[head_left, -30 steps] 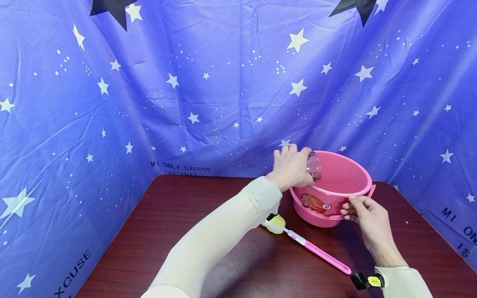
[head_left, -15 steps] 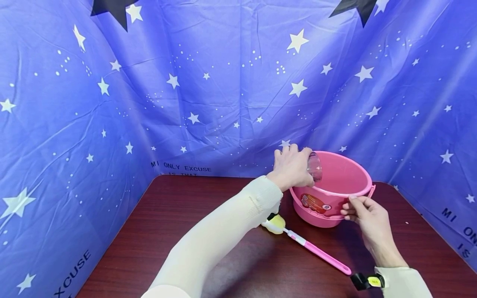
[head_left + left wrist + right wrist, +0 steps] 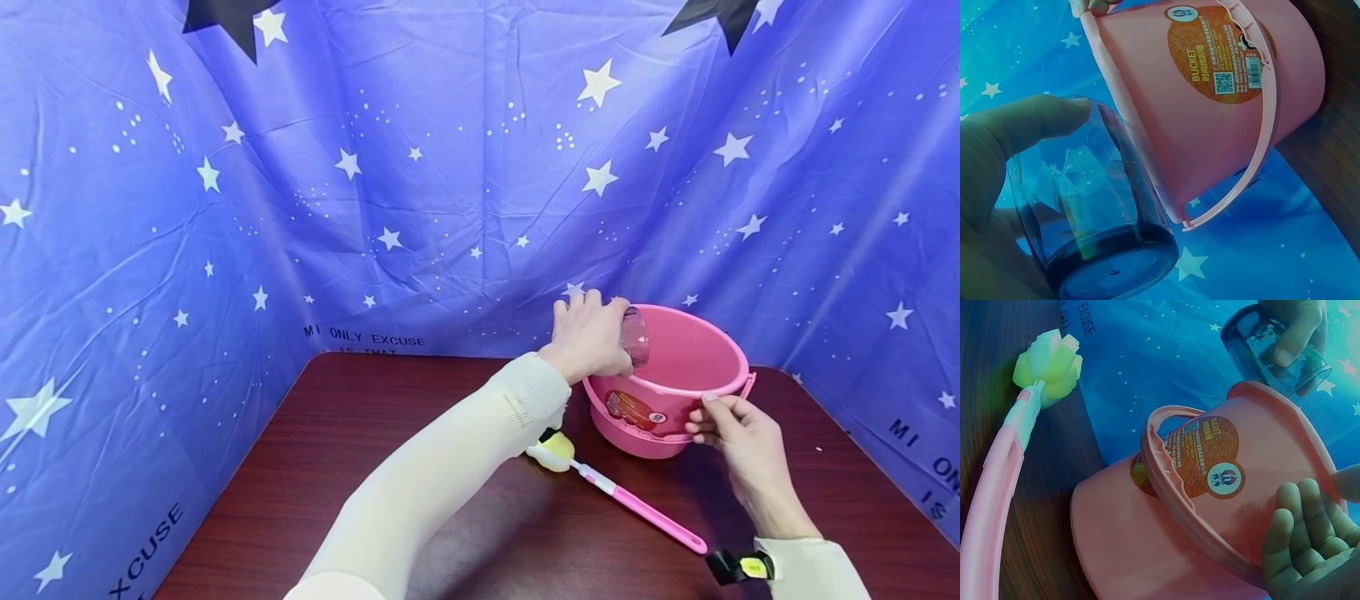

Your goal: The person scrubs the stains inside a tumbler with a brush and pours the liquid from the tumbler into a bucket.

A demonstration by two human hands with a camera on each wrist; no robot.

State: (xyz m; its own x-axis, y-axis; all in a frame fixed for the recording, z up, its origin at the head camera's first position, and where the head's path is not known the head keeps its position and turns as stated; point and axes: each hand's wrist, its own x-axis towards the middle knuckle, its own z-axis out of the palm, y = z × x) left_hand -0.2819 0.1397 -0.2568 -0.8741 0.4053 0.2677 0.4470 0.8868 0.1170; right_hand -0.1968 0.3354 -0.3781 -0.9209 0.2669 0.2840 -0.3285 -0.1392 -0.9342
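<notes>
My left hand (image 3: 588,337) grips a clear tumbler (image 3: 1100,206) and holds it tilted at the left rim of a pink plastic bucket (image 3: 675,408). In the head view the fingers hide much of the tumbler (image 3: 634,337); I cannot tell whether it contains anything. With thumb and fingers, my right hand (image 3: 742,450) pinches the bucket's front-right rim. The bucket stands upright, its carrying handle (image 3: 1175,481) hanging down past an orange label. In front of it lies a sponge brush (image 3: 637,508) with a yellow-and-white head, partly behind the left sleeve.
All of this is on a dark red wooden table (image 3: 360,417). A blue star-printed cloth (image 3: 450,167) hangs close behind the bucket and along both sides. My left forearm (image 3: 442,467) reaches across the middle of the table.
My left hand and the tumbler have shifted very slightly to the right. The right hand, bucket and brush have stayed in place.
</notes>
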